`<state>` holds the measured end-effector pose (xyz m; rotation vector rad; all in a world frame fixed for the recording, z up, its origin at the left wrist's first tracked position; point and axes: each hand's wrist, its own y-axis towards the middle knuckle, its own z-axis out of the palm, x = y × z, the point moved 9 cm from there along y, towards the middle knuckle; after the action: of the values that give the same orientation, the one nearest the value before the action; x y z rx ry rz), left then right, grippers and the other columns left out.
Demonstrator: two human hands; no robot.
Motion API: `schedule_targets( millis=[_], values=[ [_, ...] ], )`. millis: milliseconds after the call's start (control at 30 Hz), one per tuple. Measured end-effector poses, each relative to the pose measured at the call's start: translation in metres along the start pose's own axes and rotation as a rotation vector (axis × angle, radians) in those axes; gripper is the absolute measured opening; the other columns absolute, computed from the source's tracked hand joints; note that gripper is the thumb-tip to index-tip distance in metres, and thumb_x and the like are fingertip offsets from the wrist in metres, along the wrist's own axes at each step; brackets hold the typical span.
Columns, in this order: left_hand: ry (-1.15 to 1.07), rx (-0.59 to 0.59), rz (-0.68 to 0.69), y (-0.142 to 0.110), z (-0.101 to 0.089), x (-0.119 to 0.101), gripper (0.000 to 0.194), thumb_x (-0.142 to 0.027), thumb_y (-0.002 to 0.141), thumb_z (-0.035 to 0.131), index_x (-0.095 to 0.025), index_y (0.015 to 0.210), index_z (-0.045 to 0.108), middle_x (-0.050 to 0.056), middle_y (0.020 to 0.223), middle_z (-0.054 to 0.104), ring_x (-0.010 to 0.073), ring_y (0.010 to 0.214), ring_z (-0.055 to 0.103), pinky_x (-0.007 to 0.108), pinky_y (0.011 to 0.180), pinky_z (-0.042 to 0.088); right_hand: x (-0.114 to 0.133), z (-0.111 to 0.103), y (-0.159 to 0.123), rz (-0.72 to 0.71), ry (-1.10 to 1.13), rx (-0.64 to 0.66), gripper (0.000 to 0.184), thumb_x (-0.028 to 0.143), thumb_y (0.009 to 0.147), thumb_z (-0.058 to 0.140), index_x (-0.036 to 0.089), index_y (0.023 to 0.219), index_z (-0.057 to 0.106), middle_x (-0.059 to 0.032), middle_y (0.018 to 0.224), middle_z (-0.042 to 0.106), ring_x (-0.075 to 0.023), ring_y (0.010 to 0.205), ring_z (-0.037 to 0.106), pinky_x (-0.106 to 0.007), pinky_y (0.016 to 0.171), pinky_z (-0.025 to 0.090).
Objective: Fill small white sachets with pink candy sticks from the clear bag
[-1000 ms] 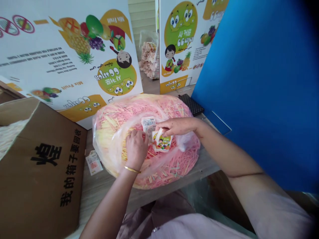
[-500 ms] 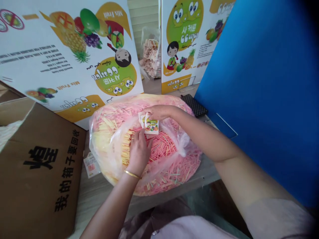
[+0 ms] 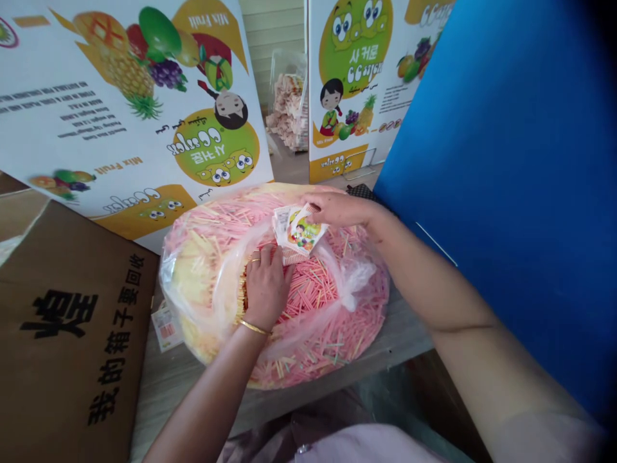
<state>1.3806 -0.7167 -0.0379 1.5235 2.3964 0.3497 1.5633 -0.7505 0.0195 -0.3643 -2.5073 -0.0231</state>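
A large clear plastic bag (image 3: 354, 286) full of thin pink and yellow sticks (image 3: 313, 283) lies open on the table. My right hand (image 3: 340, 209) is closed on a small printed packet (image 3: 306, 228) at the far side of the bag's opening. More such packets lie fanned beneath and beside it. Just in front, my left hand (image 3: 267, 286), with a ring and a gold bangle, reaches into the opening. Its fingers are curled down among the sticks near the packets' lower edge. What they grip, if anything, is hidden.
A brown carton (image 3: 72, 334) stands on the left. Printed white cartons (image 3: 144, 141) rise behind the bag, with a clear bag of pale packets (image 3: 289, 109) between them. A blue panel (image 3: 486, 193) closes off the right. A printed card (image 3: 166, 328) lies beside the brown carton.
My right hand has moved right and tilted the front packet, spreading it from those behind. My left hand stays nearly in place over the sticks. The view has shifted slightly.
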Motion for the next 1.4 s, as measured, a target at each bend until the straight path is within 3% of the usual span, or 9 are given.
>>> schedule_targets(
  millis=[167, 267, 433, 533, 767, 933, 1100, 1267, 1400],
  values=[
    [0.012, -0.002, -0.001, 0.003, 0.0, -0.003, 0.048, -0.041, 0.1, 0.056, -0.008, 0.134, 0.062, 0.022, 0.138, 0.061, 0.0406, 0.122, 0.056, 0.053, 0.101, 0.049, 0.025, -0.039, -0.017, -0.007, -0.102, -0.392, 0.027, 0.02, 0.097, 0.053, 0.016, 0.123, 0.057, -0.0071, 0.109, 0.066, -0.0225, 0.097, 0.058, -0.033, 0.084, 0.043],
    [0.013, -0.01, 0.007, 0.001, -0.001, -0.005, 0.047, -0.039, 0.1, 0.056, -0.008, 0.134, 0.061, 0.022, 0.138, 0.062, 0.0408, 0.123, 0.055, 0.054, 0.101, 0.048, 0.049, -0.029, -0.027, -0.032, -0.375, -0.662, 0.028, 0.018, 0.104, 0.04, 0.012, 0.124, 0.058, -0.0158, 0.12, 0.062, -0.0302, 0.112, 0.053, -0.043, 0.096, 0.04],
    [0.002, -0.025, 0.026, -0.004, -0.001, -0.002, 0.036, -0.032, 0.099, 0.057, -0.009, 0.126, 0.064, 0.023, 0.137, 0.062, 0.0406, 0.125, 0.056, 0.055, 0.102, 0.048, 0.073, 0.083, -0.032, -0.342, -0.656, -0.424, 0.031, 0.02, 0.107, 0.035, 0.016, 0.119, 0.063, -0.0154, 0.112, 0.063, -0.0308, 0.105, 0.051, -0.046, 0.091, 0.04],
    [-0.059, -0.028, 0.057, -0.006, -0.004, 0.002, 0.025, -0.022, 0.096, 0.058, -0.009, 0.116, 0.067, 0.023, 0.136, 0.062, 0.0396, 0.126, 0.056, 0.054, 0.105, 0.047, 0.063, 0.117, -0.041, -0.39, -0.678, -0.401, 0.032, 0.019, 0.108, 0.035, 0.017, 0.117, 0.065, -0.0157, 0.119, 0.064, -0.0296, 0.105, 0.051, -0.045, 0.089, 0.041],
    [-0.384, -0.136, 0.028, 0.002, -0.043, 0.026, 0.023, -0.015, 0.097, 0.045, -0.016, 0.106, 0.067, 0.012, 0.106, 0.073, 0.0257, 0.108, 0.066, 0.042, 0.102, 0.052, 0.045, 0.101, -0.041, -0.392, -0.64, -0.449, 0.034, 0.026, 0.108, 0.039, 0.013, 0.13, 0.062, -0.016, 0.124, 0.064, -0.0301, 0.111, 0.05, -0.045, 0.095, 0.04],
    [-0.383, -0.118, -0.147, 0.019, -0.048, 0.062, 0.034, -0.024, 0.097, 0.05, -0.014, 0.126, 0.066, 0.015, 0.125, 0.073, 0.0272, 0.115, 0.068, 0.045, 0.106, 0.052, 0.051, 0.096, -0.044, -0.375, -0.662, -0.367, 0.034, 0.032, 0.105, 0.048, 0.01, 0.127, 0.062, -0.0187, 0.123, 0.062, -0.0325, 0.113, 0.051, -0.046, 0.096, 0.04],
    [-0.447, 0.002, 0.246, 0.005, -0.031, 0.016, 0.039, -0.026, 0.103, 0.047, -0.015, 0.137, 0.06, 0.015, 0.139, 0.068, 0.0257, 0.133, 0.06, 0.046, 0.116, 0.046, 0.05, 0.1, -0.054, -0.393, -0.478, -0.322, 0.036, 0.04, 0.105, 0.051, 0.012, 0.123, 0.063, -0.0173, 0.124, 0.064, -0.0308, 0.117, 0.054, -0.045, 0.1, 0.042],
    [-0.263, 0.084, 0.182, -0.027, 0.0, -0.014, 0.049, -0.026, 0.101, 0.051, -0.01, 0.148, 0.051, 0.021, 0.159, 0.048, 0.0361, 0.143, 0.05, 0.056, 0.115, 0.045, -0.002, 0.071, -0.052, 0.0, 0.02, -0.586, 0.018, 0.032, 0.103, 0.052, 0.018, 0.108, 0.062, -0.01, 0.109, 0.066, -0.0204, 0.097, 0.062, -0.035, 0.09, 0.048],
    [-0.188, 0.086, 0.132, -0.036, 0.006, -0.02, 0.051, -0.025, 0.101, 0.051, -0.009, 0.15, 0.049, 0.022, 0.161, 0.045, 0.0396, 0.143, 0.049, 0.059, 0.114, 0.045, -0.025, 0.073, -0.04, 0.298, 0.041, -0.61, 0.027, 0.043, 0.087, 0.073, 0.02, 0.092, 0.059, -0.0075, 0.097, 0.065, -0.0225, 0.092, 0.061, -0.036, 0.085, 0.046]
  ],
)
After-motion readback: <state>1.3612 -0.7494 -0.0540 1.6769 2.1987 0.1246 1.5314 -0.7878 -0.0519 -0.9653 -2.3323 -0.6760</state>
